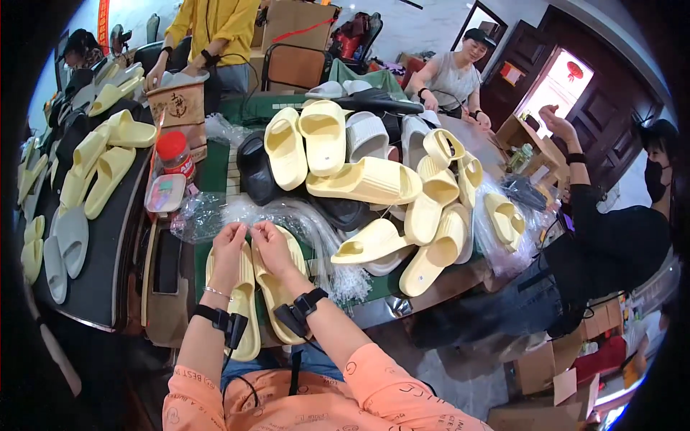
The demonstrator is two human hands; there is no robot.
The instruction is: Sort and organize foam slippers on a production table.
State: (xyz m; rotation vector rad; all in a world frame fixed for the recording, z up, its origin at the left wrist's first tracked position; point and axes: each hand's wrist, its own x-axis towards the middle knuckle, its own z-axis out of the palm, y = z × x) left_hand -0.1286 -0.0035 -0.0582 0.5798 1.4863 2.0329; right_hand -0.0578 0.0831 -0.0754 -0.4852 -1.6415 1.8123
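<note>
I am pinching something small and thin above the pair [248, 287] of pale yellow slides lying side by side, soles down, on the worktop [215, 172] right in front of me. My left hand [228, 241] and right hand [272, 243] are meeting at the fingertips over the toe ends of the pair; both grips are nearly closed, thumb against forefinger, but what sits between them is too small to make out. It may be a thin clear tie or a bag edge, I cannot tell which.

Just beyond my fingers a bundle of clear plastic bags [287, 215] is spreading across the green cloth, touching the pair's far end. I am judging that this pair is matched and laid out but not yet bagged, so the work on it is at an early stage.

Past the bags a big heap of slides [374, 187], mostly yellow with some white and black, is lying loose and unpacked, so a great deal is left. To my left more slides [100, 165] are resting on a dark board, with a red-capped jar [175, 154] near them. Other people are working around the worktop, one in yellow [215, 29] on the far side.
</note>
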